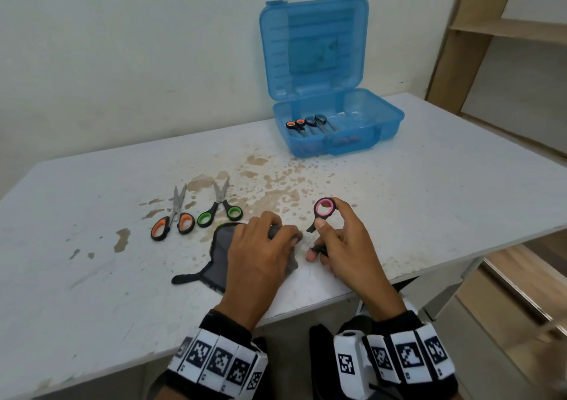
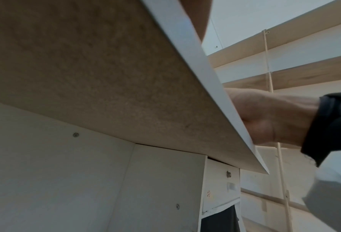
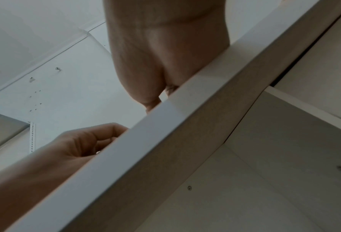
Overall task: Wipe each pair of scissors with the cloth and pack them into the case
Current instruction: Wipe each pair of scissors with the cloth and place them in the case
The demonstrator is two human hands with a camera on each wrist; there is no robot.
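Observation:
In the head view my right hand (image 1: pixel 329 237) holds the pink-handled scissors (image 1: pixel 324 207) by the handles, one ring raised above the table. Their blades point left and are hidden in the grey cloth (image 1: pixel 219 255). My left hand (image 1: pixel 287 237) grips a bunched part of that cloth around the blades. The rest of the cloth lies on the white table (image 1: pixel 429 185). The blue case (image 1: pixel 386 123) stands open at the back, with orange-handled scissors (image 1: pixel 296 126) and dark-handled scissors (image 1: pixel 319 122) inside. Both wrist views look up from below the table edge (image 3: pixel 145 141).
Orange-handled scissors (image 1: pixel 173 218) and green-handled scissors (image 1: pixel 219 208) lie slightly open on the table left of my hands, tips away from me. Brown stains mark the table middle. The case lid (image 1: pixel 313 43) leans on the wall. Wooden shelving (image 1: pixel 491 31) stands at the right.

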